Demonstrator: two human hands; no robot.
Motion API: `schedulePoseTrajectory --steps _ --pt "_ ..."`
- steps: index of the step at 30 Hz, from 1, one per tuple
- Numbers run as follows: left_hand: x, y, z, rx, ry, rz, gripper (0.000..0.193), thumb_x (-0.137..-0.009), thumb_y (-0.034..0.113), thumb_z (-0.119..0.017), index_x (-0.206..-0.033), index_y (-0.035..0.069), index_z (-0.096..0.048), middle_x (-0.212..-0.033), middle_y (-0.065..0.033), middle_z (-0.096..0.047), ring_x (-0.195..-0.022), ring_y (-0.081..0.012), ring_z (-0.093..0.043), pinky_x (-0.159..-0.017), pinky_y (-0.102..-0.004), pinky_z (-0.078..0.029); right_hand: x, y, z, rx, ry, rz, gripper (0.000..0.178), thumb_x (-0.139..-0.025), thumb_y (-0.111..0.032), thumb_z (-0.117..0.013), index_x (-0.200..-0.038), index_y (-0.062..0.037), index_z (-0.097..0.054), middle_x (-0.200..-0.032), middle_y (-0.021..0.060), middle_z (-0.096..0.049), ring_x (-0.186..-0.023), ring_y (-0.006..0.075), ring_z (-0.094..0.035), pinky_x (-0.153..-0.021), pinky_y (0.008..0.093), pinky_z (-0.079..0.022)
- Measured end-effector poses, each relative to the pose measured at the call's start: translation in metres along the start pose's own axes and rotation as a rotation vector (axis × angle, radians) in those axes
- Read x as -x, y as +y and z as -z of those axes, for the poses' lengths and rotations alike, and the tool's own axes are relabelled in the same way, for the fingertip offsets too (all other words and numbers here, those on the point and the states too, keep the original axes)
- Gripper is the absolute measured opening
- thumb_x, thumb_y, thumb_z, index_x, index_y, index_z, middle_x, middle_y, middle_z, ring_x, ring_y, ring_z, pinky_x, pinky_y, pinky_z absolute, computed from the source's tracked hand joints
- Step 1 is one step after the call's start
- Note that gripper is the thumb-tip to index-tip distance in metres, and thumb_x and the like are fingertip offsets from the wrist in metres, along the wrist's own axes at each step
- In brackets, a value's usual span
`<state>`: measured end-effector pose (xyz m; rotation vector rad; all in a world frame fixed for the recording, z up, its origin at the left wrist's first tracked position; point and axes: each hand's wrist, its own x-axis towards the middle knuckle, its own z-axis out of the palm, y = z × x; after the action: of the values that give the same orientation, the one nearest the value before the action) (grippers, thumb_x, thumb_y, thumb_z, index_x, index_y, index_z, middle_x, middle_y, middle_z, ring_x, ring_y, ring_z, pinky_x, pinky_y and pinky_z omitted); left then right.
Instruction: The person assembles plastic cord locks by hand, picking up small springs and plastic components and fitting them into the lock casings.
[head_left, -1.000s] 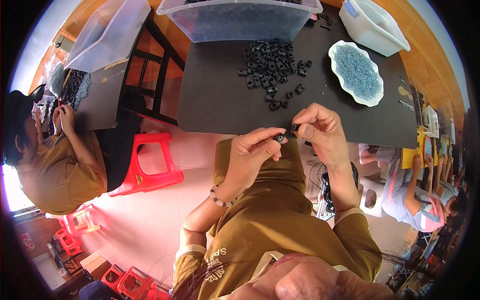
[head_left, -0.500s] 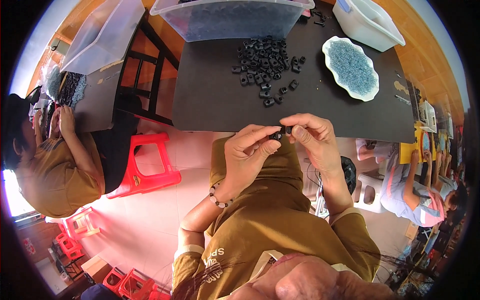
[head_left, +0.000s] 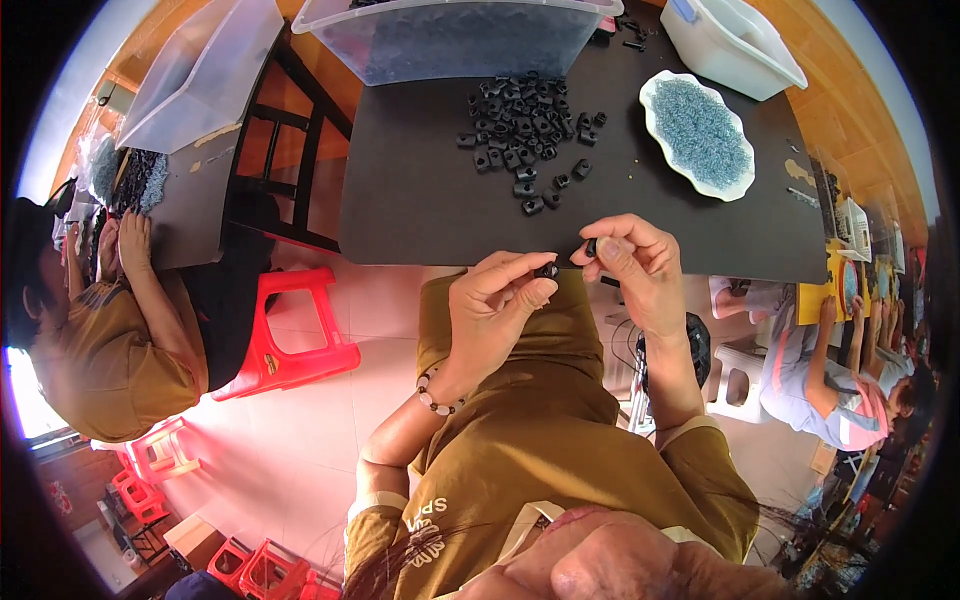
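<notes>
Just off the near edge of the dark table [head_left: 420, 215], my left hand [head_left: 497, 305] pinches a small black plastic part [head_left: 546, 271] between thumb and forefinger. A short way to its right, my right hand [head_left: 640, 275] grips another small black piece [head_left: 591, 247], mostly covered by the fingertips. The two pieces are apart. Beyond my hands lies a loose pile of black plastic parts [head_left: 520, 120], with several strays on its near side. To the right of the pile is a white scalloped dish [head_left: 737, 192] of small grey-blue pieces [head_left: 700, 133].
A clear plastic bin [head_left: 460, 45] stands at the table's far side, and a white tub [head_left: 735, 50] at the far right. Left of me are a red stool [head_left: 300, 330] and a seated person [head_left: 130, 340]. Another person [head_left: 820, 390] works at the right.
My right hand has drawn to the right and slightly up with its piece, widening the gap between the two pieces. My left hand stays almost still, holding its part.
</notes>
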<state>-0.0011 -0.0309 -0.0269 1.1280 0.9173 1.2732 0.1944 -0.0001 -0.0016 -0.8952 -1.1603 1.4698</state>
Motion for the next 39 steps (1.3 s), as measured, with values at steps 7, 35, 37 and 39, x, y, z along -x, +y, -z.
schedulePoseTrajectory --steps 7,35,37,39 --pt "-0.001 0.001 -0.003 -0.008 0.007 0.029 0.027 -0.088 0.004 -0.075 -0.115 0.0 -0.071 -0.097 -0.0026 -0.064 -0.08 -0.0065 -0.056 -0.07 -0.0204 -0.047 -0.004 0.003 0.007 -0.048 0.077 -0.031 0.02 -0.096 -0.015 -0.067 -0.107 0.0011 -0.064 -0.091 0.0131 -0.074 -0.073 0.0101 -0.068 -0.068 0.0233 -0.056" --pt "-0.001 0.0 -0.009 -0.284 -0.049 -0.231 0.028 -0.084 0.006 -0.077 -0.112 0.007 -0.075 -0.094 -0.005 -0.069 -0.08 -0.0112 -0.062 -0.068 -0.0235 -0.05 0.016 0.004 0.011 -0.188 -0.102 -0.12 0.015 -0.085 -0.006 -0.078 -0.094 0.0019 -0.069 -0.088 0.0053 -0.07 -0.081 0.0081 -0.065 -0.073 0.0203 -0.052" --pt "-0.001 0.0 -0.009 -0.301 -0.062 -0.242 0.029 -0.083 0.006 -0.078 -0.112 0.007 -0.075 -0.094 -0.0051 -0.069 -0.079 -0.0116 -0.062 -0.067 -0.0236 -0.05 0.015 0.008 0.014 -0.16 -0.118 -0.115 0.013 -0.085 -0.004 -0.078 -0.093 0.0027 -0.07 -0.088 0.0057 -0.07 -0.08 0.0083 -0.065 -0.073 0.021 -0.052" --pt "-0.002 0.0 -0.009 -0.352 -0.062 -0.292 0.028 -0.083 0.006 -0.078 -0.111 0.006 -0.075 -0.093 -0.0052 -0.069 -0.077 -0.0124 -0.062 -0.066 -0.0241 -0.049 0.016 0.005 0.011 -0.135 -0.101 -0.144 0.016 -0.082 -0.008 -0.081 -0.09 0.0014 -0.07 -0.086 0.0053 -0.068 -0.076 0.0075 -0.061 -0.069 0.0203 -0.048"
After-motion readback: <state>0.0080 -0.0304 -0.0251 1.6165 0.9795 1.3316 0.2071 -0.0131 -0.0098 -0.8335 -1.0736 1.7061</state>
